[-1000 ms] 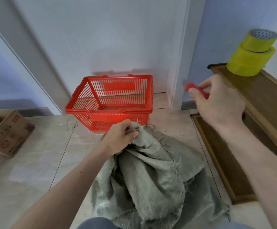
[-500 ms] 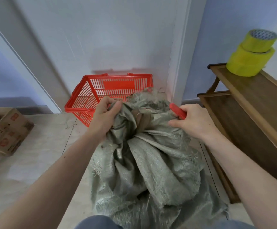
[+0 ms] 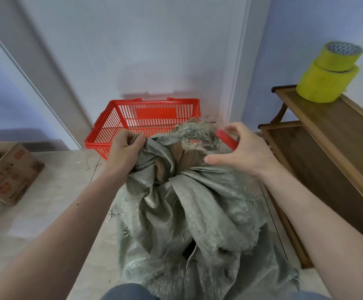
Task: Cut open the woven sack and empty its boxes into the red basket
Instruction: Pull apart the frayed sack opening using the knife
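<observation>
The left hand (image 3: pixel 125 151) was clenched on a bunched fold of the sack (image 3: pixel 187 213) at the rim of its mouth. The right hand (image 3: pixel 244 153) was spread, fingers apart above the cloth, with a red cutter (image 3: pixel 227 139) kept between thumb and palm; whether its blade was out could not be told. Between the hands the mouth gaped, and brown cardboard of the boxes (image 3: pixel 186 158) was seen inside. Past the knuckles, the frayed top edge was raised before the basket (image 3: pixel 102 135), which stood on the floor just beyond. The sack was judged soft, limp and slippery, its cut edges fraying readily, and heavy with its load. A hold was judged best taken on gathered folds at the rim, with the base then lifted for tipping.
</observation>
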### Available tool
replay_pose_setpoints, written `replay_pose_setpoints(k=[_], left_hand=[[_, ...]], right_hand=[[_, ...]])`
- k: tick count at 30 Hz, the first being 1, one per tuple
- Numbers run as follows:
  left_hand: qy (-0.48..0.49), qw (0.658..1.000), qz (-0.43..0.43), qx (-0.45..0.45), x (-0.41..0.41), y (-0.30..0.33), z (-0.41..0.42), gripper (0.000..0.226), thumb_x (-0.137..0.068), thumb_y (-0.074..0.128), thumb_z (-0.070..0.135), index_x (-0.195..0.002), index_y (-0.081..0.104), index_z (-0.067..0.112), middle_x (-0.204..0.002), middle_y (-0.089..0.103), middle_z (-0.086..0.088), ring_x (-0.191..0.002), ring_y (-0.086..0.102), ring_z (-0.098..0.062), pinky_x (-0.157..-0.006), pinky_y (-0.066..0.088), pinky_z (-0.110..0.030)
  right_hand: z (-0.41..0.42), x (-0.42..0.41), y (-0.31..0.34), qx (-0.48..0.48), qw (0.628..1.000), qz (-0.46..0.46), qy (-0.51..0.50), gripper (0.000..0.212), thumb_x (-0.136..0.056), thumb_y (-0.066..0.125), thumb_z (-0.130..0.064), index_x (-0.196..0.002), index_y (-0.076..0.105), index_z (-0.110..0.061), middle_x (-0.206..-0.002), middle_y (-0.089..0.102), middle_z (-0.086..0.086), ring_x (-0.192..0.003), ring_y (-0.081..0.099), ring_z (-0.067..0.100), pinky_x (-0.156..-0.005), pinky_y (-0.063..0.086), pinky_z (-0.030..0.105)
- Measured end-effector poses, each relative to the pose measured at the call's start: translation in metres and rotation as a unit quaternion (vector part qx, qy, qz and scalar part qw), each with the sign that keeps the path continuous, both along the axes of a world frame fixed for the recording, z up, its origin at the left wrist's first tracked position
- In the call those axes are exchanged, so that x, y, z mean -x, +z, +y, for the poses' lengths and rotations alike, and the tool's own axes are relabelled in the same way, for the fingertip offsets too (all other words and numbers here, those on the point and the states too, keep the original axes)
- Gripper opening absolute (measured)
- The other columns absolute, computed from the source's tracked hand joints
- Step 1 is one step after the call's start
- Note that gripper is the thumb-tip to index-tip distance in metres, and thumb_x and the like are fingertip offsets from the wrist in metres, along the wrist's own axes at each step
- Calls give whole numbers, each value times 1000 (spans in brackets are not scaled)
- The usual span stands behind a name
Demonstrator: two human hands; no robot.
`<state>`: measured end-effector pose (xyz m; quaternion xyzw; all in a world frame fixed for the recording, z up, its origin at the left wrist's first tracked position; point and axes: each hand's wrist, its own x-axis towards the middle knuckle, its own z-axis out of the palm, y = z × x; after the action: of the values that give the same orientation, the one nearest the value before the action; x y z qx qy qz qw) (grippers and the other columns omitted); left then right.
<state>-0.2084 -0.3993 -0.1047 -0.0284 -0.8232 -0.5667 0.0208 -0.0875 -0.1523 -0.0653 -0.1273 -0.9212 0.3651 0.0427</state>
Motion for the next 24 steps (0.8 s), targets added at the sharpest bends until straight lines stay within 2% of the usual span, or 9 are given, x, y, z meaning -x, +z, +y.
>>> replay_pose_setpoints(k=[3,9,11,14,16,18,20,22,24], left_hand=[[-13,999,-14,-28,-3,7,4,24,-96,63,29,-80,50,18,-72,50,2,-66,49,-13,-63,45,-29],[-36,997,-53,-34,-1,17,-4,17,-95,65,30,-85,56,19,-88,64,-10,-81,61,-24,-85,56,-53],[-47,997,-21,59,-1,20,-2,6,-97,62,24,-100,60,19,-103,70,-9,-92,65,-23,-88,55,-52],[-68,940,187,276,-4,26,8,35,-102,51,23,-135,56,12,-136,59,-11,-126,54,-29,-106,41,-42],[-135,892,262,343,-12,36,22,59,-102,41,48,-147,44,11,-148,50,-12,-139,44,-30,-117,31,-49],[-201,865,222,403,-16,42,37,85,-88,49,68,-151,37,12,-147,52,-10,-138,46,-28,-120,27,-53],[-248,897,148,335,-15,42,44,63,-85,66,56,-135,52,19,-117,70,0,-111,65,-21,-105,45,-44],[-281,940,76,181,-12,40,44,24,-94,66,37,-101,65,15,-76,66,5,-72,62,-17,-73,49,-35],[-273,960,-8,69,-15,44,43,28,-99,60,30,-97,68,3,-77,69,-14,-69,62,-30,-71,51,-41]], right_hand=[[-14,24,-7,39,999,37,12,91,-63,84,-59,-138,45,-26,-138,54,-8,-120,54,13,-98,41,31],[-16,65,-13,74,996,39,-18,33,-81,76,-46,-101,66,-22,-90,65,-6,-77,59,9,-71,43,29],[-15,71,-11,100,994,42,-6,19,-83,77,-35,-93,72,-20,-88,68,-3,-78,62,12,-74,46,31],[-18,75,0,132,990,51,11,13,-87,75,-27,-94,72,-17,-88,65,-6,-81,61,12,-79,47,34],[-21,77,10,150,987,50,26,13,-90,71,-23,-98,69,-14,-87,61,-6,-76,56,10,-74,45,31],[-22,79,21,148,987,62,28,11,-92,67,-20,-100,67,-13,-83,58,-7,-73,54,7,-73,44,27],[-21,79,33,132,988,82,22,10,-93,64,-19,-100,67,-13,-79,57,-7,-71,53,7,-70,42,26],[-16,79,40,95,990,102,1,12,-95,61,-23,-101,65,-13,-82,59,-5,-72,54,10,-67,42,26],[-11,74,42,70,988,130,-38,14,-95,61,-30,-101,62,-17,-83,58,-8,-72,54,8,-63,42,26]])
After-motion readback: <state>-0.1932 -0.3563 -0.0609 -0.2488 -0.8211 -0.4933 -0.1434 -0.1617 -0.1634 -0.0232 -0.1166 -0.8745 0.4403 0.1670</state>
